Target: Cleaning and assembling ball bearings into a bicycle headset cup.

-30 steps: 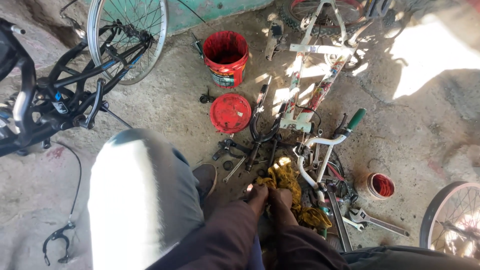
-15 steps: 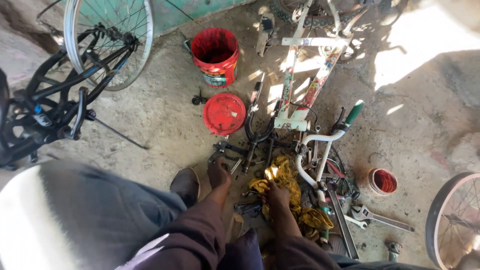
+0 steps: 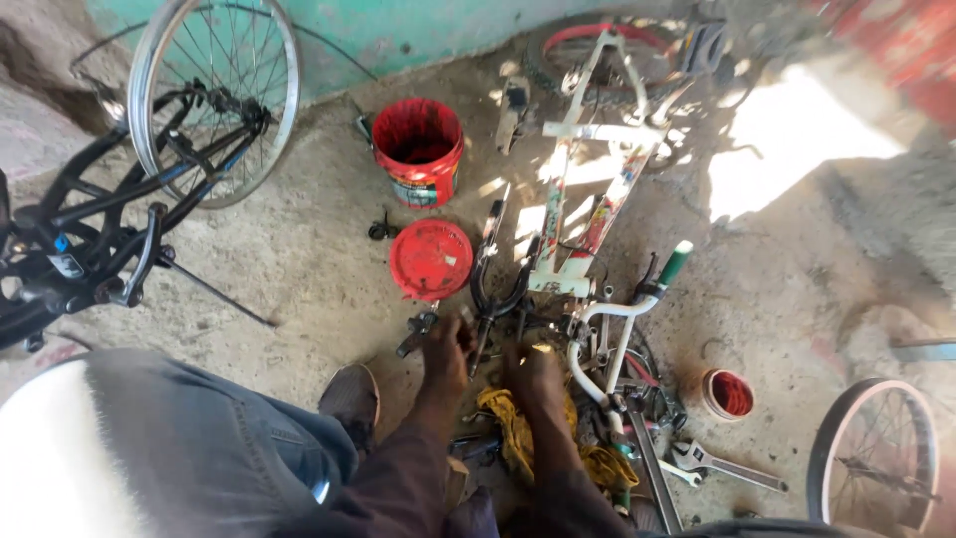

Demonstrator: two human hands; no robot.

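We recorded a red bucket [image 3: 418, 149] with its red lid [image 3: 430, 260] at centre, a white bicycle frame [image 3: 583, 189] with red-patterned tubes, a green handlebar grip [image 3: 676, 263], a yellow rag [image 3: 518, 433] near, and a turquoise wall [image 3: 398, 25] far.

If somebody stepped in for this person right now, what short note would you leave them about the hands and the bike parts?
Left hand: down among small metal parts on the floor, beside the black fork; grip hidden.
Right hand: over the yellow rag, near the white handlebar; grip unclear.
The white bike frame lies flat on the concrete, stripped of wheels. Red bucket upright, its red lid off beside it. Wrenches lie to the right.
Done: frame is apart. Left: parts are loose on the floor.
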